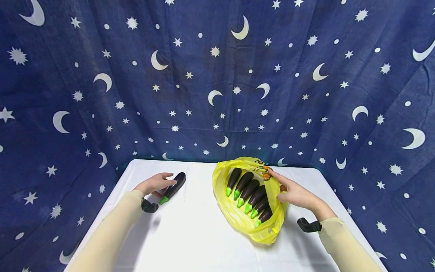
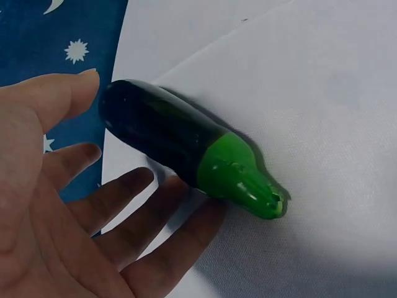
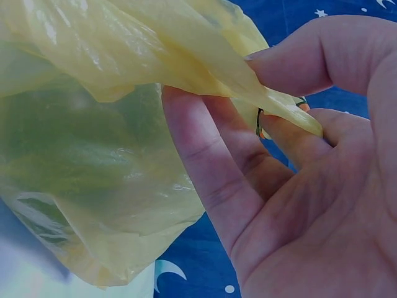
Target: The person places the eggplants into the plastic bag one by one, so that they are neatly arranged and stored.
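Note:
At the left of the table, my left hand [image 1: 158, 184] is spread around a dark eggplant [image 1: 176, 185] with a green cap. In the left wrist view its thumb [image 2: 84, 90] is by the rounded end of the eggplant [image 2: 161, 127], and the other fingertips are along its near side. My right hand [image 1: 297, 192] holds the rim of a yellow plastic bag [image 1: 224, 211] at its right side. The right wrist view has the bag's film [image 3: 205, 68] between thumb and fingers. Several eggplants [image 1: 249, 189] lie side by side inside the bag, green ends toward the front.
A white cloth covers the table [image 1: 190, 234]. Behind it and at both sides hangs a dark blue curtain [image 1: 204, 75] with moons and stars. The bag's mouth gapes toward the head camera, with orange-and-black print [image 1: 266, 175] near its upper right rim.

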Tool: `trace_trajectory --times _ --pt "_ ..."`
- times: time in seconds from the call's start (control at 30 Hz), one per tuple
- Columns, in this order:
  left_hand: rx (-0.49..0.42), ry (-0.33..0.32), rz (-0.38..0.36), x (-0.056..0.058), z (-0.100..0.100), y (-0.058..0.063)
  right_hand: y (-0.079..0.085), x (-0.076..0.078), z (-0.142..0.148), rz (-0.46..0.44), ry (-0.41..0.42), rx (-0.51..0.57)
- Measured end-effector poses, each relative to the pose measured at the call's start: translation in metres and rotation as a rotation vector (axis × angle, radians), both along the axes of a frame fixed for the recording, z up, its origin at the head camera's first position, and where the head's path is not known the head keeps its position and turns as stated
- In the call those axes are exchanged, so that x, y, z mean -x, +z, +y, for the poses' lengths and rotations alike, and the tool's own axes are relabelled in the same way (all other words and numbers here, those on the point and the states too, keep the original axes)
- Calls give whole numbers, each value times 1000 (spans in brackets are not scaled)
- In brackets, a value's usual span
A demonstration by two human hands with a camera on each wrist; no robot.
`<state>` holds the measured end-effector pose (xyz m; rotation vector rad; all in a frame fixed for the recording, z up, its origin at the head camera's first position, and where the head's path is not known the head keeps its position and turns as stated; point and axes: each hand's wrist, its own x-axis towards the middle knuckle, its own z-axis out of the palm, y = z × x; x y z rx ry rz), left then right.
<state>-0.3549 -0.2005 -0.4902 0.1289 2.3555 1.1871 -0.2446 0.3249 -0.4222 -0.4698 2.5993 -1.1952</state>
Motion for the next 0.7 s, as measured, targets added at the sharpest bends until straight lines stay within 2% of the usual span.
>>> trace_trajectory --times 0.13,0.33,0.7 --pt "-16 5 -3 2 -2 -2 1 0 0 3 -2 -8" --pt "-92 33 -72 8 -8 -6 -2 1 0 13 12 -4" --pt "-85 -12 -87 7 -4 -4 -2 1 -1 24 8 -21"
